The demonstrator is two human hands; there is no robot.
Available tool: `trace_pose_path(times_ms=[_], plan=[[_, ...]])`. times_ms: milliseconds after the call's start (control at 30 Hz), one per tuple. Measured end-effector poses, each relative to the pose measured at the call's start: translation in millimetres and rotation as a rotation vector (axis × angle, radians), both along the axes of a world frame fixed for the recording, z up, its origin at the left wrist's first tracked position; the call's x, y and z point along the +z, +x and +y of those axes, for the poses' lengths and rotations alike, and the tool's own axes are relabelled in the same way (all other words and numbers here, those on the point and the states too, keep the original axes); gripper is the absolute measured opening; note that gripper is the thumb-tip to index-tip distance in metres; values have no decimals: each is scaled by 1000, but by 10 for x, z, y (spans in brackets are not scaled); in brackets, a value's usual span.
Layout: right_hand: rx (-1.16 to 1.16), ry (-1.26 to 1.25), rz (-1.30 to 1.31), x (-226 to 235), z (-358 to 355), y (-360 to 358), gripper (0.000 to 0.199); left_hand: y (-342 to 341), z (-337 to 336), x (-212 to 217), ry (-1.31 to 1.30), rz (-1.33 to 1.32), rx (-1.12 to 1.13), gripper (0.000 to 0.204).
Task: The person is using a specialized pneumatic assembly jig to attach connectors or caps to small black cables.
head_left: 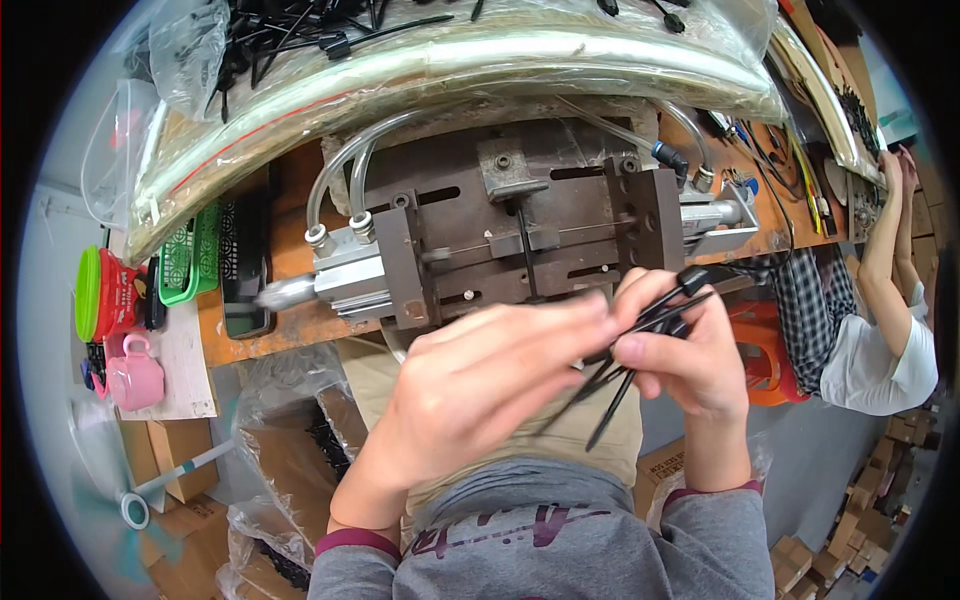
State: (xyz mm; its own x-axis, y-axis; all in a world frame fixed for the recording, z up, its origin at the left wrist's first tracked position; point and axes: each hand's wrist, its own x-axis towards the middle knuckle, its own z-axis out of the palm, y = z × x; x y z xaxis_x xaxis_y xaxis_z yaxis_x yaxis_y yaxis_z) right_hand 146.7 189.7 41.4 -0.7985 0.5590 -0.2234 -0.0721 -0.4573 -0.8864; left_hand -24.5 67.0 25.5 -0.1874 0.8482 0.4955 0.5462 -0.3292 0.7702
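My right hand [690,355] is closed around several thin black rods [655,325], some with small block-shaped heads. Their ends stick out between the fingers and hang below the palm. Close by on its left, my left hand [490,380] has its fingers stretched out toward the rods, slightly smeared by motion; its thumb is hidden. Both hands are in front of a dark metal fixture [450,275] on the bench. Another black rod [526,240] lies across the middle of this fixture, below a metal bracket [508,175].
Clear air hoses [335,165] and cylinders [350,285] flank the fixture. Behind it runs a plastic-wrapped curved edge [440,70], with a pile of black parts [300,35] beyond. Green basket [190,255] and pink cup [135,375] stand left. Another person [880,350] sits right.
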Motion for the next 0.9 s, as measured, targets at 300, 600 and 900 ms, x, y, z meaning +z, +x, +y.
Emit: trace_pose_path(times_ms=[300,600,900], plan=[[59,-187,177,-110,14,6,10,-127,-138,48,24,-215,-94,41],[-464,406,84,-43,-27,102,12,87,-96,-236,-12,242,321,32],[-690,1348,-200,-131,-118,70,23,83,62,-324,-74,543,323,24]])
